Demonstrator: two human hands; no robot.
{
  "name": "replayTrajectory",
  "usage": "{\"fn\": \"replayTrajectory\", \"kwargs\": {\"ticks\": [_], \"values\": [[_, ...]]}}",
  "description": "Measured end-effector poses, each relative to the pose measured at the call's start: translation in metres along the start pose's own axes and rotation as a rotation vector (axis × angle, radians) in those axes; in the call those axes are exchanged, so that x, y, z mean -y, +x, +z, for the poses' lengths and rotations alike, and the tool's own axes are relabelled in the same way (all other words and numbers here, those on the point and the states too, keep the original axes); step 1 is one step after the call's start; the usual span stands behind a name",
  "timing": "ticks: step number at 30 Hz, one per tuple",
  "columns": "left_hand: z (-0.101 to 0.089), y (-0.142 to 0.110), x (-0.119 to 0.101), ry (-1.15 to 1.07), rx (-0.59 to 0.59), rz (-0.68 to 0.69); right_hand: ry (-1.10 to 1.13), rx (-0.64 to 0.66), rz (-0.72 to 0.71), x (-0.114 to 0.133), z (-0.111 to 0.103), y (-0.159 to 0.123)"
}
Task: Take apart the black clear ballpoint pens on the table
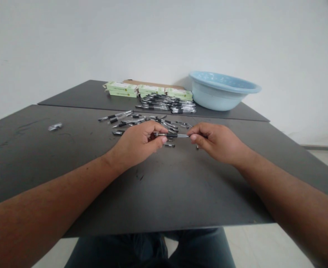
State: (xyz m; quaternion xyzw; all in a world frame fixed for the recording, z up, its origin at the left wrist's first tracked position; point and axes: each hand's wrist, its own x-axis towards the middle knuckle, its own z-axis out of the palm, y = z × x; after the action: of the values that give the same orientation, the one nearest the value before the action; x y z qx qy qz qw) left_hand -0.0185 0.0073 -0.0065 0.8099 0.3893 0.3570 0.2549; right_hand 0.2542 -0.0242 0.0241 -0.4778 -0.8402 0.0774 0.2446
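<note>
Both hands hold one pen [176, 135] level just above the dark table [164, 186]. My left hand [140, 142] pinches its left end between thumb and fingers. My right hand [215, 140] pinches the right end, fingers curled. The pen has a clear barrel and a black grip. Just behind the hands lie several loose pens and pen parts [141, 121], scattered on the table. A small black piece [169, 145] lies under the held pen.
A neat pile of pens [168, 103] lies farther back, in front of three green-and-white boxes [148, 90]. A light blue basin [222, 91] stands at the back right. A small clear part [55, 127] lies alone at the left. A white wall rises behind.
</note>
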Motion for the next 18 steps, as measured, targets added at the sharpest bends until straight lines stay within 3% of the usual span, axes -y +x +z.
{"fn": "replayTrajectory", "kwargs": {"ticks": [5,9,14,18], "values": [[-0.004,-0.001,-0.007,0.157,-0.005,0.050,0.067,0.039,0.067,-0.001,0.003,0.000],[-0.005,0.000,-0.010,0.173,-0.001,0.040,0.035,-0.024,-0.002,-0.001,0.005,0.000],[-0.005,-0.001,-0.012,0.153,-0.017,0.074,0.097,0.079,0.008,0.000,0.005,0.000],[-0.007,-0.001,-0.013,0.184,-0.004,0.084,0.089,0.024,-0.019,0.001,0.009,0.001]]}}
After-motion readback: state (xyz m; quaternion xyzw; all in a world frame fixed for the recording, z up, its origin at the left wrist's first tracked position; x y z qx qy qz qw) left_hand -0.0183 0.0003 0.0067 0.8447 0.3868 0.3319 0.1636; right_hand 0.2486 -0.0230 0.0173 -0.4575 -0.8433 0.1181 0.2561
